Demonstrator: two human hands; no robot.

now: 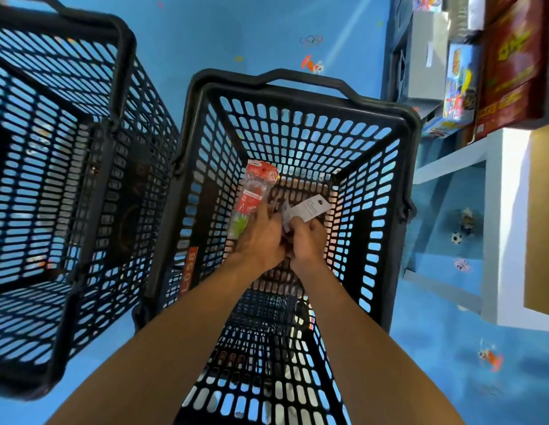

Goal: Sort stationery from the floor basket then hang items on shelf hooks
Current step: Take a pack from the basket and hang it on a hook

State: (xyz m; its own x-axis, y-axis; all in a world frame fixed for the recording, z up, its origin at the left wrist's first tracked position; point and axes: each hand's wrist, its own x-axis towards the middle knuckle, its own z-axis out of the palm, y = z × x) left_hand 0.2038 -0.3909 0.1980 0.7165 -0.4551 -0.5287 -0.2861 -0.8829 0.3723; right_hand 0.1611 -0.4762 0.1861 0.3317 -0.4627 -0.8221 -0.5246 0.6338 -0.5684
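Both my arms reach down into a black plastic mesh basket [301,96] standing on the blue floor. My left hand [261,237] grips a long red packet of stationery [255,194] that points away from me along the basket's bottom. My right hand [307,237] pinches the near end of a white hang-tag card [310,207] lying to the right of the red packet. The two hands touch each other. What lies beneath them on the basket's bottom is hidden.
A second black mesh basket [67,154] stands close on the left, its inside dark. White shelving [506,210] rises on the right with boxed toys [460,84] and a red carton [512,65]. The blue floor [251,32] has small printed pictures.
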